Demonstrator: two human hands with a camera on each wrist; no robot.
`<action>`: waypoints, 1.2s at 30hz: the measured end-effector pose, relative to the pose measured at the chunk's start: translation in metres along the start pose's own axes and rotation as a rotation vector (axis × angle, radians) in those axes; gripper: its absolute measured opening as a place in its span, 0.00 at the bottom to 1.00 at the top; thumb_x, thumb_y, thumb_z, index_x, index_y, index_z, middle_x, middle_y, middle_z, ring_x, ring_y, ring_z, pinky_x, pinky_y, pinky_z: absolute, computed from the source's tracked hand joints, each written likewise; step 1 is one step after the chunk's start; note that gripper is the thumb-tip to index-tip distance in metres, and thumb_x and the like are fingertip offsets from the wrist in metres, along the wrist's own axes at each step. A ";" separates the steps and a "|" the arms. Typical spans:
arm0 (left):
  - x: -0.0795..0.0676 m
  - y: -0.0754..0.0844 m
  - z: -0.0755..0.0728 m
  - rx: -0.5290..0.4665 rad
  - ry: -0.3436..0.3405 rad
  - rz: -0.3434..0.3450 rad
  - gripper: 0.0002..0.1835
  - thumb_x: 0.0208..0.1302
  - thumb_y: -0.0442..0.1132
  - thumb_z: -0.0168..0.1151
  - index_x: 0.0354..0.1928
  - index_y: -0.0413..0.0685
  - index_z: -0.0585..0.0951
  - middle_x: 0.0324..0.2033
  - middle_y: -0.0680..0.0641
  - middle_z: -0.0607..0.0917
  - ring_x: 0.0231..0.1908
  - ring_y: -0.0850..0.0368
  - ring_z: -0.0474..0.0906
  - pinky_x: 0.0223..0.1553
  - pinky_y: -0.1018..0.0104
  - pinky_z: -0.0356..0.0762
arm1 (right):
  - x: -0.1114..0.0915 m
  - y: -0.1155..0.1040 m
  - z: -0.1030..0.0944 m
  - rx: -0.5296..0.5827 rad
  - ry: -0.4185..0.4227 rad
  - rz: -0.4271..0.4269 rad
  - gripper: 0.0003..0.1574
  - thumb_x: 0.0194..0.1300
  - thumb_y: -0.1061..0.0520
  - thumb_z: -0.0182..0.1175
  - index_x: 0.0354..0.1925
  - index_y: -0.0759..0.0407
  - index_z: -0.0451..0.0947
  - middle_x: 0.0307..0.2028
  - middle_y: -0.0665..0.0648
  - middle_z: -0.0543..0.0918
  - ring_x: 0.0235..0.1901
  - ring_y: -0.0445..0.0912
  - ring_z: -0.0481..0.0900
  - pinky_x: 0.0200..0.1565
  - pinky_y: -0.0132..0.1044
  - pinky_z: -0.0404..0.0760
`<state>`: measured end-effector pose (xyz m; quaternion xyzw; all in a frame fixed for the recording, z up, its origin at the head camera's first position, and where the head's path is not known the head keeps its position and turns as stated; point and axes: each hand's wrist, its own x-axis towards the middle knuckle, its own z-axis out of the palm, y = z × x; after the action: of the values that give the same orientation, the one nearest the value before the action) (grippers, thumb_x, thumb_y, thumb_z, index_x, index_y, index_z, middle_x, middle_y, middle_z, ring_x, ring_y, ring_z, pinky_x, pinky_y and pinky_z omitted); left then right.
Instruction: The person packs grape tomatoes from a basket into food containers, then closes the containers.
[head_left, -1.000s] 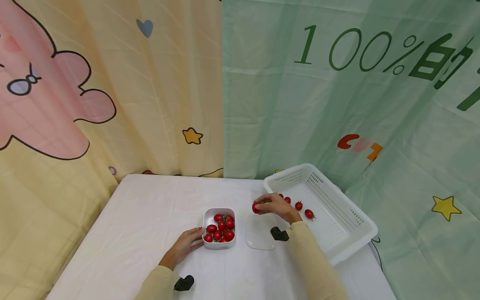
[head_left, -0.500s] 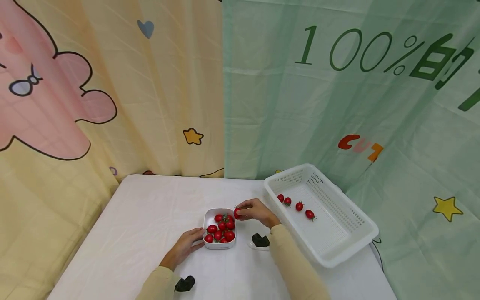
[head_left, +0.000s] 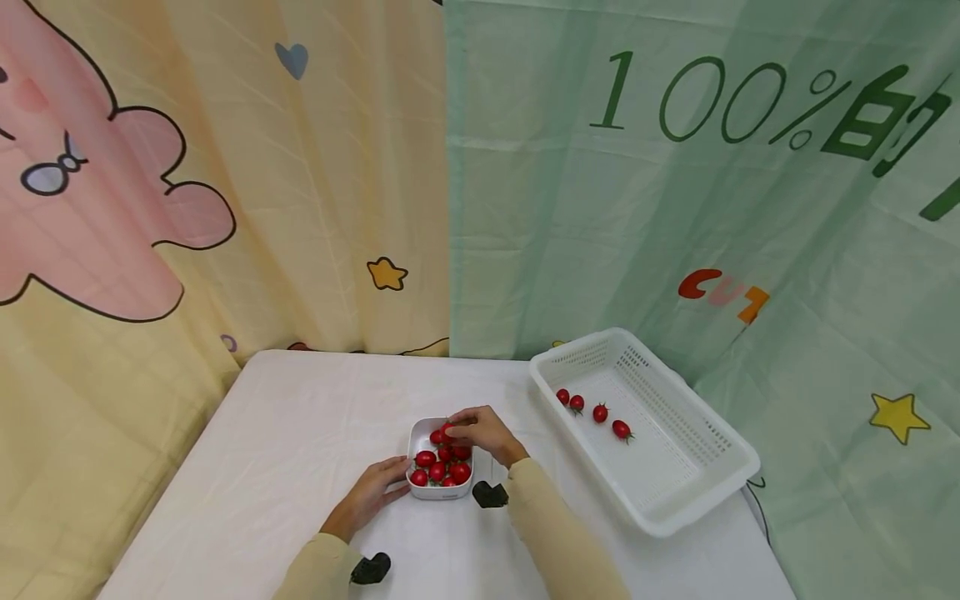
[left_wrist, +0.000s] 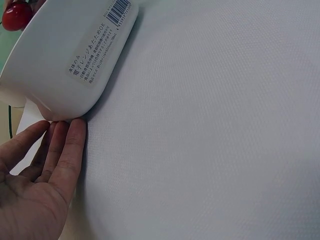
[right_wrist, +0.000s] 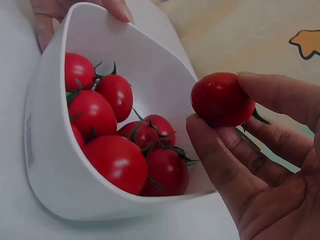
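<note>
Red tomato [right_wrist: 220,100] sits pinched in the right hand [head_left: 484,432] over the white box [head_left: 439,493]. The left hand [head_left: 372,490] touches its side, straight-fingered

red tomatoes [right_wrist: 116,165] with green stems [right_wrist: 261,118], white container [head_left: 439,493] at six o'clock, white basket [head_left: 663,454] at four, cream sleeves [head_left: 558,525], yellow curtain [head_left: 330,175] with pink figure [head_left: 97,208] at ten, pale-green curtain [head_left: 555,225] with dark-green lettering [head_left: 620,92] at two

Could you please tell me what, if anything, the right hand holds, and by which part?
The right hand pinches a cherry tomato by its rounded sides, not by the green calyx.
</note>
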<state>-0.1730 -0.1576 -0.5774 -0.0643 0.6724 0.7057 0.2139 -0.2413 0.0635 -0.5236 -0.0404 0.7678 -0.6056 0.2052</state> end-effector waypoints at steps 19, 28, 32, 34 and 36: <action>0.001 -0.002 -0.001 -0.015 -0.012 0.013 0.32 0.73 0.47 0.51 0.64 0.24 0.63 0.58 0.33 0.73 0.54 0.48 0.73 0.60 0.48 0.72 | -0.005 -0.005 -0.008 0.062 0.061 -0.029 0.22 0.66 0.60 0.60 0.54 0.74 0.74 0.43 0.63 0.83 0.42 0.55 0.84 0.47 0.42 0.84; 0.000 -0.001 -0.002 -0.024 -0.002 0.004 0.33 0.72 0.47 0.53 0.64 0.23 0.63 0.58 0.33 0.73 0.53 0.49 0.73 0.60 0.48 0.72 | -0.013 -0.012 -0.046 0.097 0.121 -0.080 0.21 0.67 0.63 0.58 0.54 0.77 0.72 0.42 0.64 0.83 0.43 0.58 0.83 0.47 0.42 0.84; 0.000 0.000 -0.002 -0.024 0.002 0.004 0.32 0.72 0.47 0.53 0.63 0.23 0.64 0.56 0.35 0.74 0.52 0.51 0.74 0.60 0.49 0.72 | -0.018 -0.012 -0.065 0.111 0.161 -0.085 0.21 0.67 0.63 0.58 0.54 0.76 0.73 0.43 0.64 0.83 0.41 0.54 0.84 0.46 0.42 0.84; 0.000 0.000 -0.002 -0.024 0.000 0.002 0.32 0.72 0.47 0.53 0.64 0.23 0.63 0.57 0.35 0.74 0.52 0.51 0.74 0.60 0.49 0.72 | -0.020 -0.012 -0.074 0.121 0.179 -0.086 0.20 0.66 0.63 0.59 0.53 0.75 0.73 0.44 0.65 0.82 0.40 0.52 0.84 0.46 0.42 0.85; 0.000 0.000 -0.001 -0.024 0.000 0.000 0.32 0.73 0.46 0.52 0.64 0.23 0.63 0.57 0.34 0.74 0.52 0.52 0.74 0.60 0.49 0.72 | -0.022 -0.011 -0.084 0.128 0.191 -0.088 0.20 0.66 0.63 0.59 0.53 0.74 0.74 0.45 0.68 0.82 0.40 0.51 0.84 0.46 0.42 0.84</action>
<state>-0.1735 -0.1586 -0.5780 -0.0669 0.6641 0.7136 0.2129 -0.2536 0.1443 -0.4920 -0.0032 0.7410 -0.6630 0.1067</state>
